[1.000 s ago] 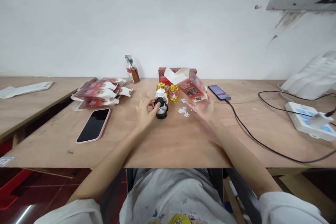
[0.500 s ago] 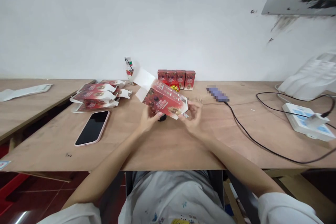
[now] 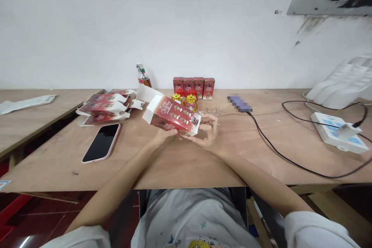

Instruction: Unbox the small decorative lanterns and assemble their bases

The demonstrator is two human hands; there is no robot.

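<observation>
Left hand point(image 3: 166, 135): fingers closed on the underside of the red box point(image 3: 174, 116), which is held tilted above the table point(image 3: 186, 166), white flaps open at its left end. Right hand point(image 3: 207, 133): fingers half curled at the box's right end. Gold lanterns point(image 3: 191, 102) stand just behind; small red boxes point(image 3: 198, 87) farther back.

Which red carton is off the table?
The tilted carton in the left hand, flaps open at its left end. Four upright cartons stand by the wall; piled cartons lie at left.
</observation>
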